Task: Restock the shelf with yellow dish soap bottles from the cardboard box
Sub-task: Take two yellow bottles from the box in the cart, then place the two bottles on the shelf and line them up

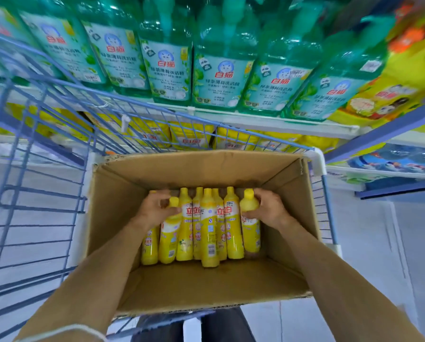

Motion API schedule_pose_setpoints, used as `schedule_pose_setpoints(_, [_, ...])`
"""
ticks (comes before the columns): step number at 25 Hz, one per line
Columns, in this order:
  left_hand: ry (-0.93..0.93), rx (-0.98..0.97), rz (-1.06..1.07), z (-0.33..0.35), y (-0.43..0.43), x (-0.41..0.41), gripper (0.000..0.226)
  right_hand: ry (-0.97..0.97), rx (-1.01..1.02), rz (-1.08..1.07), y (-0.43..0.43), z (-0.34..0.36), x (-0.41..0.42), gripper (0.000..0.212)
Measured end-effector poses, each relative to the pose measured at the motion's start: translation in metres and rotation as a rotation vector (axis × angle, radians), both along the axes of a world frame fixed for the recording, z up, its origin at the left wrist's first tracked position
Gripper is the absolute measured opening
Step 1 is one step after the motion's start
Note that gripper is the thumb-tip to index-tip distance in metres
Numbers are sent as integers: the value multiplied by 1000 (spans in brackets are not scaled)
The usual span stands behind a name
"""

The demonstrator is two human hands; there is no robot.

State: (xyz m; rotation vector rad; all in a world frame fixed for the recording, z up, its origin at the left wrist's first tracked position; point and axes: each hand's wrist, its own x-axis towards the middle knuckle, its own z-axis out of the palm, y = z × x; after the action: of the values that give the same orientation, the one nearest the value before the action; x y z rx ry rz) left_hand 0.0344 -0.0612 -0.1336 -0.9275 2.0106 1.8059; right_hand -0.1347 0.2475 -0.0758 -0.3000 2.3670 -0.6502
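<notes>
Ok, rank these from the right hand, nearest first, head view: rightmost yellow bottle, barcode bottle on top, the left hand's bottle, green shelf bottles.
1. Rightmost yellow bottle: gripped by the right hand.
2. Barcode bottle: middle of the box.
3. Left hand's bottle: left side, in the left hand.
4. Green shelf bottles: above, beyond the box.

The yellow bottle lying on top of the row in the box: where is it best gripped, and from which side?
Probably round the top bottle at its narrow neck under the cap, from above: it rests on the other bottles, so its neck is exposed while neighbours crowd its body.
</notes>
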Motion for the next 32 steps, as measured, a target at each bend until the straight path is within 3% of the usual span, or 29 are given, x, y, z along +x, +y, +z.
schedule_pose_setpoints(4, [109, -15, -1, 100, 4, 1, 19, 71, -117, 107, -12, 80, 2, 55])
schedule_pose_setpoints(11, [427, -153, -215, 346, 1, -75, 28, 259, -386, 111, -41, 273, -21, 50])
schedule_pose_setpoints(17, [683, -275, -196, 516, 27, -127, 33, 487, -579, 129, -33, 433, -48, 55])
schedule_pose_setpoints(21, [820, -317, -204, 588, 51, -157, 30, 591, -637, 150, -11, 506, -72, 50])
schedule_pose_setpoints(26, [930, -388, -217, 646, 96, -203, 46, 577, -748, 200, 28, 575, -113, 42])
schedule_pose_setpoints(29, [963, -409, -193, 669, 129, -236, 28, 590, -785, 221, 52, 603, -147, 41])
schedule_pose_setpoints(32, [990, -411, -144, 684, 160, -264, 27, 654, -782, 238, 72, 620, -184, 48])
